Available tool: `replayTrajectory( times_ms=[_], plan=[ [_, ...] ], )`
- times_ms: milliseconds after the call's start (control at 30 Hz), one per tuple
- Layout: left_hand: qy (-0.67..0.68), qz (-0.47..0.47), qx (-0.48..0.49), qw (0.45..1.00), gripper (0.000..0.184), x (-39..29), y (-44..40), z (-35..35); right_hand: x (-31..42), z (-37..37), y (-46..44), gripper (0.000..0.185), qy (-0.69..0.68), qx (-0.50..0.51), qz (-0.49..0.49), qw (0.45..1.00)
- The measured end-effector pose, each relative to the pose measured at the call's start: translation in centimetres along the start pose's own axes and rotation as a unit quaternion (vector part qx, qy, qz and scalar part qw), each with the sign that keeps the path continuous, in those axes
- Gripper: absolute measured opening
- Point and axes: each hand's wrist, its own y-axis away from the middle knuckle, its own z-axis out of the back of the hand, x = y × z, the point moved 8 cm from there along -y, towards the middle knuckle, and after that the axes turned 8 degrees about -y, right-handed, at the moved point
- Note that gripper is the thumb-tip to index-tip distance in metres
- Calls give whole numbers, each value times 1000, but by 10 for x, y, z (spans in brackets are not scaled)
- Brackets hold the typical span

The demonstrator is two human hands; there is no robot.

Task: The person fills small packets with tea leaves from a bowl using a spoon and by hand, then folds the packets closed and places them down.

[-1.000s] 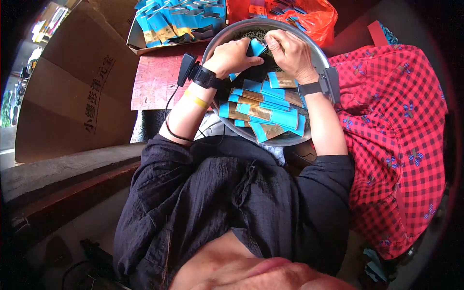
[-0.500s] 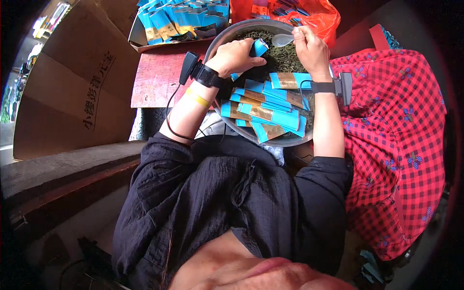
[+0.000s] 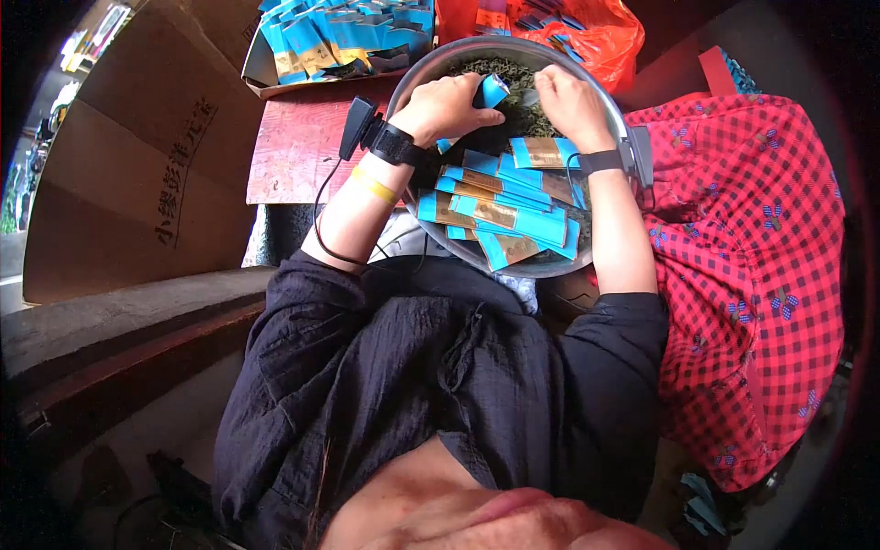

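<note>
1. A blue packet (image 3: 493, 91) is in the left hand (image 3: 449, 107), over the far part of a big round metal bowl (image 3: 546, 269). The packet tilts, and its end pokes out past the fingers, with a pale edge showing.
2. The left hand is curled around the packet, with the thumb stretched out toward the right hand. Most of the packet is hidden under the hand.
3. The right hand (image 3: 574, 108) is closed like a fist, on the other side of the bowl. It pinches a pale, see-through spoon (image 3: 530, 97); the handle is hidden inside the hand. The spoon's head is by the leaves, but I cannot tell how deep it sits.
4. Dry green leaves (image 3: 495, 68) lie in the bowl, around the spoon and behind the packet.
5. Nearer the body, a messy pile of flat blue and gold packets (image 3: 513, 220) lies in the bowl, some on top of others.
6. Past the bowl, on the left, a box (image 3: 312, 88) is full of more blue and gold packets.
7. A shiny red bag (image 3: 616, 46) is behind the bowl on the right.
8. A red checked cloth (image 3: 733, 229) hangs in folds right of the bowl.
</note>
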Motion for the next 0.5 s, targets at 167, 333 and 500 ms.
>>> replayTrajectory(
  times_ms=[167, 333, 500],
  plan=[
    [1, 2, -2, 1000, 52, -2, 1, 2, -7, -22, 1, 28, -63, 21, -43, 997],
    [5, -1, 0, 1000, 53, -1, 0, 1, -38, -37, -10, 30, -177, 32, -77, 981],
    [-9, 16, 12, 1000, 54, 1, -1, -1, -25, -16, -11, 30, -318, 9, -85, 944]
  ],
)
